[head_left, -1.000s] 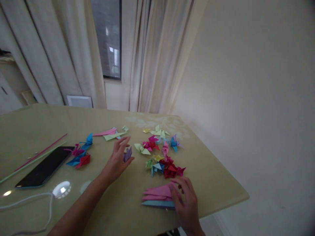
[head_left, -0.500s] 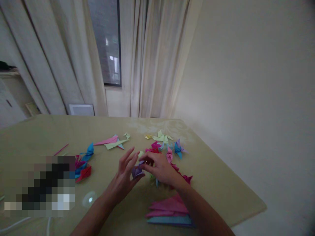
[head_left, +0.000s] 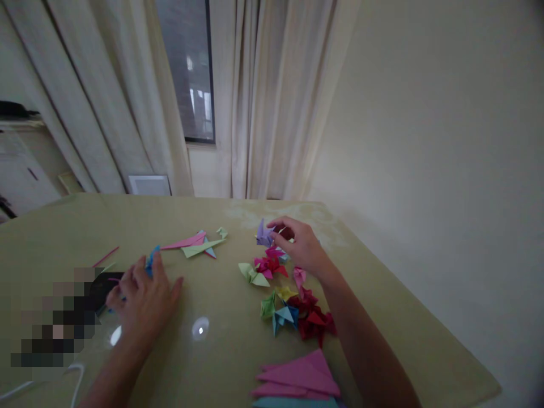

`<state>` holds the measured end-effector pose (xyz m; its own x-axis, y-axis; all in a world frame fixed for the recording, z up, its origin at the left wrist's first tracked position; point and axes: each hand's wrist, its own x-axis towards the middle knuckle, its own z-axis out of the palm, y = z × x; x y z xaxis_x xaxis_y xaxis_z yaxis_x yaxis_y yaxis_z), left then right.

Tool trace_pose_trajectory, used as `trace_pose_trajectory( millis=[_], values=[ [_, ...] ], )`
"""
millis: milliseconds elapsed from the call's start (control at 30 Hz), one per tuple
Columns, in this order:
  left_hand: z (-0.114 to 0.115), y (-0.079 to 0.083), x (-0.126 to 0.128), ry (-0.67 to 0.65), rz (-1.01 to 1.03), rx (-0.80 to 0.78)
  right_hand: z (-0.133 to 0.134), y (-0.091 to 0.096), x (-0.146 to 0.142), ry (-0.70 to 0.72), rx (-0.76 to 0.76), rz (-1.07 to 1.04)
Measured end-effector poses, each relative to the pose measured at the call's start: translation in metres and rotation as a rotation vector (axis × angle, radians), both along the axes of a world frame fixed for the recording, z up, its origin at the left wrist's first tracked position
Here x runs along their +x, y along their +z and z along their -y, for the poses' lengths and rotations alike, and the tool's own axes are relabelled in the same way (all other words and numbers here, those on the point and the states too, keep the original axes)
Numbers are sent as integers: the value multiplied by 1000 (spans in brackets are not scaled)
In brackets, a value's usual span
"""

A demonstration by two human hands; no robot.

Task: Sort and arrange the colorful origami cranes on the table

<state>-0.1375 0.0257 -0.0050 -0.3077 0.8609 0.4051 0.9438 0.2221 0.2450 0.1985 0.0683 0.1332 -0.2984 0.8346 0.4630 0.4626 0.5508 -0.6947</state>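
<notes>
My right hand pinches a purple paper crane between thumb and fingertips, at the far end of a group of folded paper pieces. Over to the left, my left hand hovers with fingers spread above a blue paper crane, mostly covering it and the folded pieces around it. A pale green folded piece and a magenta one lie nearer than the purple crane. Closer still are a light blue piece, a green one and dark red ones.
Long pink folded papers lie stacked at the table's near side over a light blue one. Pink and pale green strips lie crossed farther back. A dark object, partly blurred out, and a white cable are at left.
My hands have parted. The right carried the purple crane away and to the right; the left let go of it and swung left over the blue crane.
</notes>
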Motion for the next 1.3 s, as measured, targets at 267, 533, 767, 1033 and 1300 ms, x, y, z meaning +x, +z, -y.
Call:
trace_pose_trajectory(
  millis=[267,533,767,1033,1300],
  values=[
    [-13,-13,-12,-117,-94,-76,0,-9,-10,131,66,323],
    [-1,-7,-8,123,-96,-105,-34,-52,-28,-111,28,641],
    [-16,-24,-13,-210,11,-51,-45,-78,-29,-147,-82,830],
    [-10,-16,14,-398,322,-12,-39,-69,-23,-194,-98,850],
    [-6,-7,20,-391,322,121,-6,-32,-34,62,22,528]
  ],
)
